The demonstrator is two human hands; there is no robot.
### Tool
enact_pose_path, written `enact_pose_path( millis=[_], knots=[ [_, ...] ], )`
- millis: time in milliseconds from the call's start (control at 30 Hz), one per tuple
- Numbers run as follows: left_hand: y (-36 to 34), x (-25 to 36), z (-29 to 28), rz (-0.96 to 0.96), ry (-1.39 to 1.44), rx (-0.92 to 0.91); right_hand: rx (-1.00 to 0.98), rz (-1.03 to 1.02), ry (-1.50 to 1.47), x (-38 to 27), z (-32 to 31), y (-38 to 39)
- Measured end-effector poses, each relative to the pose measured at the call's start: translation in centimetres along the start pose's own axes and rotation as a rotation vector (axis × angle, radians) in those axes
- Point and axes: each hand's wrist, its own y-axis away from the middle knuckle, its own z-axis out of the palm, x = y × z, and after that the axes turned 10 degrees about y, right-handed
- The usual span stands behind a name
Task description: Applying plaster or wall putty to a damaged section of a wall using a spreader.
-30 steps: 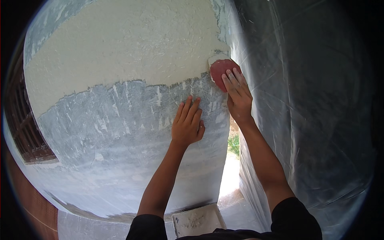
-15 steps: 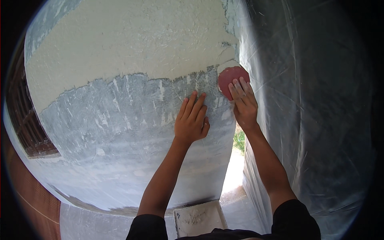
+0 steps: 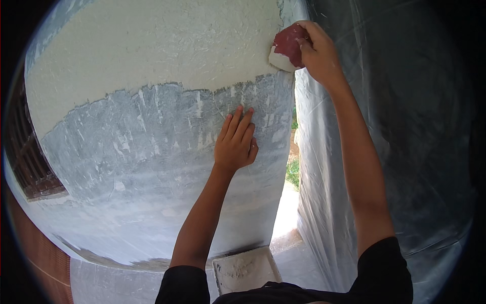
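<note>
Gripping the red scraper [image 3: 288, 44] in the right hand [image 3: 319, 53]: thumb and fingers pinch its right side, blade lying left of them. Scraper sits far right, by the wall's [image 3: 157, 137] right edge, where the cream coat [image 3: 167, 50] ends. Long axis hard to call, since the fingers cover part of it; the cream-smeared edge faces left and near. Contact between that edge and the wall: cannot tell. Right hand is the closer one, already on it; left hand [image 3: 234, 142] is well apart, nearer and to the left, laid against the grey part of the wall, holding nothing, fingers straight and slightly parted, thumb out to the right.

Counts: two hands, one scraper, one wall, one tray [image 3: 247, 269] with cream smears at the near side, one hanging plastic sheet [image 3: 405, 131] on the right, one barred window [image 3: 33, 157] far left.
</note>
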Motion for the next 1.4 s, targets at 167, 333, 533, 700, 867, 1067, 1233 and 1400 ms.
enact_pose_path(
  millis=[167, 333, 533, 700, 867, 1067, 1233, 1400],
  knots=[
    [0.0, -0.1, 0.0, 0.018, -0.037, 0.021, -0.099, 0.054, -0.026, 1.4, 1.5, -0.6],
    [0.0, 0.0, 0.2, 0.016, -0.029, 0.037, 0.083, 0.096, 0.163, 2.2, 0.3, -3.0],
    [0.0, -0.3, -0.2, 0.010, 0.010, 0.025, -0.056, 0.230, -0.052, 1.0, 1.2, -2.3],
    [-0.1, 0.1, 0.2, 0.016, 0.019, 0.045, 0.110, 0.206, 0.033, 2.9, 1.4, -3.2],
    [0.0, 0.0, -0.3, 0.005, 0.013, 0.036, -0.084, 0.227, -0.133, 1.5, 1.8, -1.9],
    [0.0, -0.1, 0.0, 0.014, 0.009, 0.052, 0.081, 0.298, -0.128, 2.7, 1.2, -3.0],
    [-0.1, -0.2, -0.2, 0.012, 0.020, 0.044, -0.123, 0.262, -0.001, 2.3, 2.1, -2.6],
    [-0.1, 0.1, 0.1, 0.008, 0.017, 0.052, 0.076, 0.325, -0.098, 2.8, 1.0, -3.8]
  ],
)
